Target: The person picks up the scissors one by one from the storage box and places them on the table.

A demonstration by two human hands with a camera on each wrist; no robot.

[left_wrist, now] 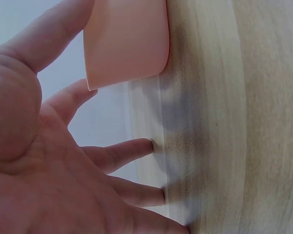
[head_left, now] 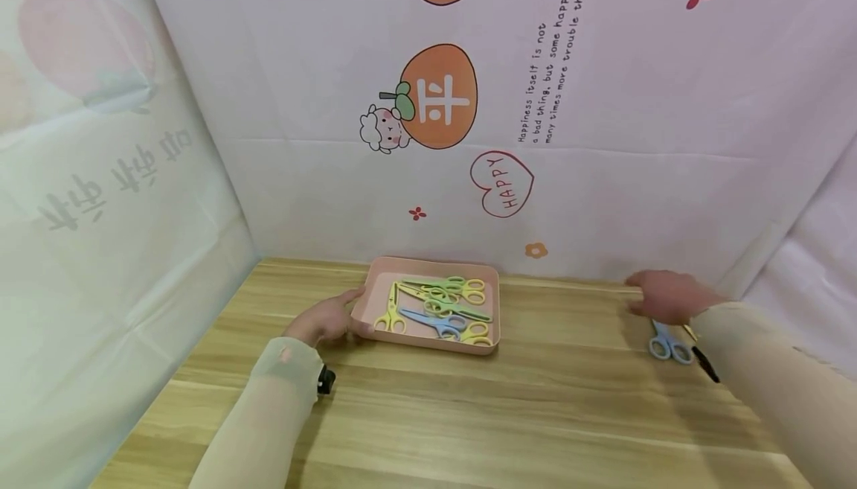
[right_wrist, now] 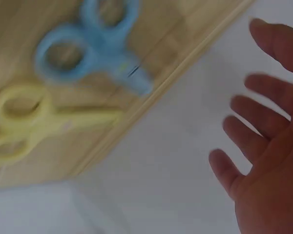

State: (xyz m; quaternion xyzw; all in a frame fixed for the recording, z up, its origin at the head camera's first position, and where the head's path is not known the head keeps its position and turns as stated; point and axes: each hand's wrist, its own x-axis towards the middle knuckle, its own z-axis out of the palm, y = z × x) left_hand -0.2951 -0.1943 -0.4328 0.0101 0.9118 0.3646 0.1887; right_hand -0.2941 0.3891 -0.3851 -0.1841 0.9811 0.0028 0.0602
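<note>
My left hand (head_left: 326,320) is at the left end of a pink tray (head_left: 428,342), thumb and index finger touching its rim. The left wrist view shows this hand's fingers spread, with the tray wall (left_wrist: 127,39) beside the thumb. Inside the tray lie several scissors: yellow scissors (head_left: 391,316), green scissors (head_left: 462,310) and blue scissors (head_left: 435,321) among them. My right hand (head_left: 672,295), blurred and holding nothing, hovers at the right with fingers extended. Below it on the table lie loose blue scissors (head_left: 659,344) and yellow scissors (right_wrist: 34,119), partly covered by the arm in the head view.
The wooden table (head_left: 535,407) meets a printed white cloth (head_left: 602,199) hung along its back edge. More white cloth (head_left: 100,288) hangs at the left side. A black strap end (head_left: 706,365) shows by the right sleeve, and a black piece (head_left: 326,379) at the left cuff.
</note>
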